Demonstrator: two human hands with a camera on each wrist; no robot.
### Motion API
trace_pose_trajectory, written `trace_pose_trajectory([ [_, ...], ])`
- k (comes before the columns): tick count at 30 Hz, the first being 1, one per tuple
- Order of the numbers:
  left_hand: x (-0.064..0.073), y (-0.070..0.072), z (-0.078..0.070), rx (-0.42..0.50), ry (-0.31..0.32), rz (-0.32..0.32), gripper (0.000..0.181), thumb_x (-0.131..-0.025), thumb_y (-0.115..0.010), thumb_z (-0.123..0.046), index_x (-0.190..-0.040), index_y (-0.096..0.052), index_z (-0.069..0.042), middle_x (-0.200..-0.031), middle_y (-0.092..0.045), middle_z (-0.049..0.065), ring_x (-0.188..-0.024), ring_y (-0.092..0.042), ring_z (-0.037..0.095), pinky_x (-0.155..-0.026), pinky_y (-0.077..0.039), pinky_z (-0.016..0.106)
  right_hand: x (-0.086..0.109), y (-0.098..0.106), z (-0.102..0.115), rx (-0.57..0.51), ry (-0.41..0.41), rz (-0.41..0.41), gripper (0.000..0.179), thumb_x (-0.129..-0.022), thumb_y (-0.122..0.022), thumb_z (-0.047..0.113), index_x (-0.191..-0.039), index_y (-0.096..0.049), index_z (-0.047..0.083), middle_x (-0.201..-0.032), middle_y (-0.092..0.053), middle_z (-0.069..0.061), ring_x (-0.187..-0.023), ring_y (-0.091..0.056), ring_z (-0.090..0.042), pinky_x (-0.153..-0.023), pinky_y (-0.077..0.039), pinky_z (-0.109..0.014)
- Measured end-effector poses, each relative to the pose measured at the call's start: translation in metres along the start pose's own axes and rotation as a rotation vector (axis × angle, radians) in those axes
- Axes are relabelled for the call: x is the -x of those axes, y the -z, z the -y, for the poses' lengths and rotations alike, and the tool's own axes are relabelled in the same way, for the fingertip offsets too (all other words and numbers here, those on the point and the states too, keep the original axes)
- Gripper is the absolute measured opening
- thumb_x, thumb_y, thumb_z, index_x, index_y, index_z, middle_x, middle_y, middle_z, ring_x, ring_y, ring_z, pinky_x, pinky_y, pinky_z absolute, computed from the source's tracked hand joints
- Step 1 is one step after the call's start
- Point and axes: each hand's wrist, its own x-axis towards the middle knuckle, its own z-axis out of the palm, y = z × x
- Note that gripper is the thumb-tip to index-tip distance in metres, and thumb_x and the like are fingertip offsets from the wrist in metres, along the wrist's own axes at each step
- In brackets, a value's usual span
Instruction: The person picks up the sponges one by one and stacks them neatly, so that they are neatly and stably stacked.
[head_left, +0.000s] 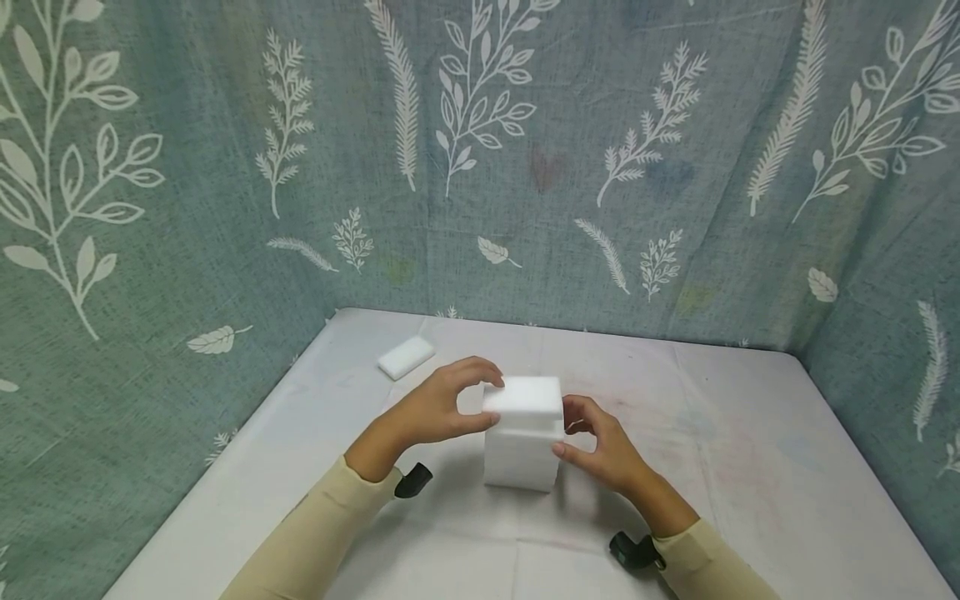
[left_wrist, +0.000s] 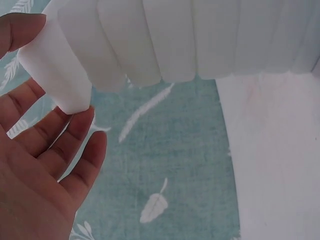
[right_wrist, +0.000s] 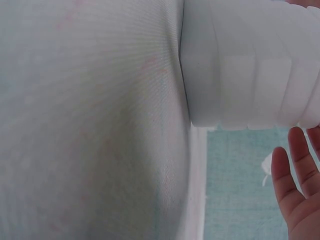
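Note:
A stack of white sponges [head_left: 519, 463] stands upright on the table, its blocks lying flat on one another. At its top left, my left hand [head_left: 438, 406] pinches the uppermost sponge [head_left: 527, 393] between thumb and fingers; the left wrist view shows this sponge [left_wrist: 57, 67] slightly askew from those below. On the stack's right side, my right hand [head_left: 609, 452] holds the upper blocks with thumb in front and fingers behind. Its fingertips [right_wrist: 296, 137] touch the edge of the upper blocks in the right wrist view, where the thumb is mostly out of frame.
Another white sponge [head_left: 407, 358] lies flat by itself at the back left of the table. A pale cloth [head_left: 735, 467] covers the tabletop. Blue-green leaf-patterned curtains [head_left: 517, 225] hang behind and at both sides. Each wrist carries a small black camera [head_left: 413, 481].

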Motion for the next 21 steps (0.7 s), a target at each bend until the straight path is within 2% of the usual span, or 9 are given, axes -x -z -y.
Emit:
trace_pose_trajectory([
  [11,-0.0007,-0.0036,-0.0060,0.019,0.000,0.037,0.032,-0.085,-0.076,-0.023,-0.112,-0.060,-0.018,-0.119,-0.056,-0.011,-0.113,-0.052,0.007,-0.095,-0.045,0.031,-0.0002,-0.0001,0.0029,0.014,-0.034,0.003,0.055,-0.081,-0.074,0.002,-0.129,-0.048,-0.006,-0.107,-0.062,-0.013,-0.097,-0.059,-0.026,-0.082,-0.050,-0.056],
  [21,-0.0002,-0.0054,-0.0053,0.014,-0.023,0.038,0.032,-0.084,-0.076,-0.024,-0.111,-0.060,-0.019,-0.117,-0.056,-0.011,-0.112,-0.052,0.007,-0.095,-0.045,0.030,-0.0003,0.0005,0.0041,0.025,-0.036,0.003,0.055,-0.081,-0.073,0.002,-0.130,-0.048,-0.006,-0.108,-0.062,-0.012,-0.098,-0.059,-0.026,-0.082,-0.050,-0.056],
])
